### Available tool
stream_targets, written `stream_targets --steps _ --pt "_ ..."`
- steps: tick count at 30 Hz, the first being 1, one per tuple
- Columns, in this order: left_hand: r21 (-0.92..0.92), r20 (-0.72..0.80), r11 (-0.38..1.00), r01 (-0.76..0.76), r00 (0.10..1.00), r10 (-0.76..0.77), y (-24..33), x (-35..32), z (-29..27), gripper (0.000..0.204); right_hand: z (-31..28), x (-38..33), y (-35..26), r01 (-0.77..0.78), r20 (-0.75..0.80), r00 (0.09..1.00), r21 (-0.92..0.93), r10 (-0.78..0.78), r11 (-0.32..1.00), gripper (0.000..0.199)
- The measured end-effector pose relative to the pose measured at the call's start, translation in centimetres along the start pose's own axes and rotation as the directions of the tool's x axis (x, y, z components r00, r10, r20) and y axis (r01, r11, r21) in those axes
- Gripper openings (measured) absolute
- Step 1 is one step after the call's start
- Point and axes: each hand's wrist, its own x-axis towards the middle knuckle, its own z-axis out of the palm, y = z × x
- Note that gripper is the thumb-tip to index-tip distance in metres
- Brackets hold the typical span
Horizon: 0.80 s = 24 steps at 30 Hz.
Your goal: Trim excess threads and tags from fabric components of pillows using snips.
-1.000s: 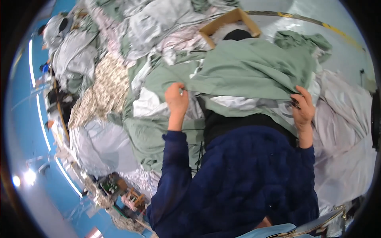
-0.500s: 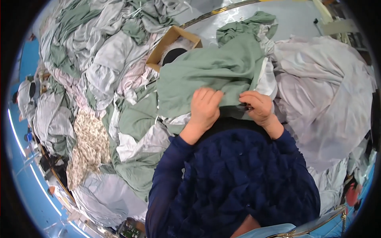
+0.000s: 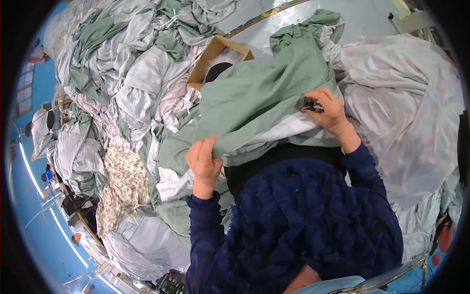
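Heaps of grey and green fabric (image 3: 142, 83) crowd the far left of my view, with pale floor (image 3: 254, 29) beyond and a heap of pale grey cloth (image 3: 401, 108) on the right. Directly before the wearer's waist I see the green cloth (image 3: 254, 88), spread from the near left toward the far right, a white layer (image 3: 286, 130) showing under its near edge. An open cardboard box (image 3: 204, 61) stands at its far left.

The 2 hands are apart: the left hand (image 3: 204, 159) pinches the near-left edge, while the right hand (image 3: 327, 110) grips a small dark tool (image 3: 312, 105) at the right; I can't tell whether it also holds fabric.

I'd judge the cloth light, limp and perhaps slightly slippery, tough enough unless nicked. I'd take it by the edge, at 2 separated points, since its middle would just bunch.
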Motion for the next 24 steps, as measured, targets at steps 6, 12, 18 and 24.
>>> stream_targets --steps 6,12,18,24 --pt "0.125 0.037 0.988 0.086 0.995 -0.091 -1.4 -1.8 -1.1 0.036 -0.3 -1.3 1.9 -0.138 -0.051 0.989 -0.050 0.135 0.989 0.051" --pt "0.148 0.009 0.971 0.187 0.982 -0.191 -2.2 -3.1 -1.6 0.031 0.4 -0.7 1.9 -0.216 -0.115 0.972 -0.085 0.206 0.973 0.048" --pt "0.188 -0.162 0.955 0.229 0.966 -0.199 -1.5 -2.5 -3.1 0.033 1.9 1.1 4.0 -0.228 -0.191 0.961 -0.124 0.202 0.966 0.039" --pt "0.306 -0.286 0.917 0.257 0.943 -0.169 -2.2 -3.6 -5.5 0.033 1.3 2.1 8.8 -0.261 -0.314 0.925 -0.114 0.215 0.959 0.025"
